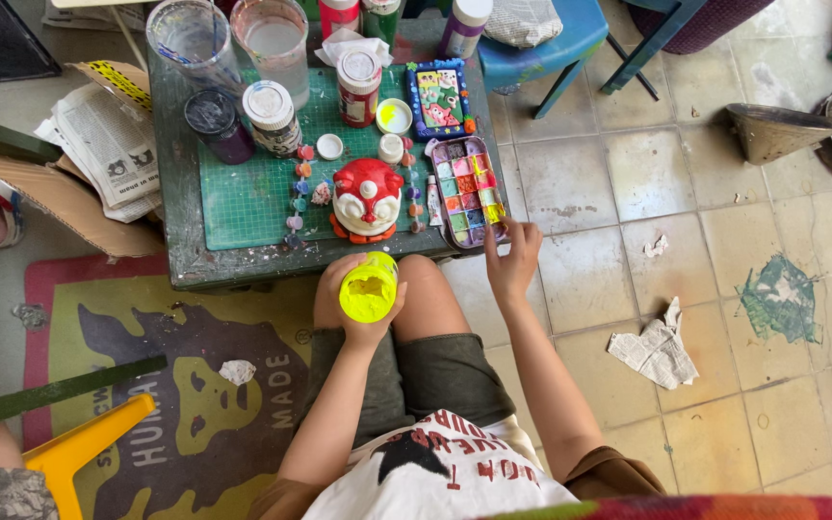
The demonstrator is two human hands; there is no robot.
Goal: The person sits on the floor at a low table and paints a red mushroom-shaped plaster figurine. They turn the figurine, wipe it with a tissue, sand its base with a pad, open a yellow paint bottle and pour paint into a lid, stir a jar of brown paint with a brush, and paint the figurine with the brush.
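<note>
The left hand (353,313) is wrapped around an open jar of yellow paint (369,286), its fingers closed about the jar's side so that the mouth faces up toward the camera; the jar sits over the person's knee, just in front of the near edge of the small green table (177,231). The right hand (512,258) reaches to the table's near right corner, its fingers pinched narrowly at the lower end of the paint palette (468,190). Whether they grip a brush there I cannot tell.

The palette, a lilac tray of many coloured wells, lies just right of the red and white figurine (366,197), which stands on the green cutting mat (252,193) near the table's front edge. Behind the figurine stand a white-lidded paint jar (271,116), a dark jar (216,123) to its left and a red-labelled jar (359,85). Behind the palette lies a painted blue-framed plaque (438,96). Two clear water cups (276,43) stand at the table's far side. Newspaper (108,144) lies on the floor left of the table, and a crumpled paper scrap (657,349) lies well to its right.
</note>
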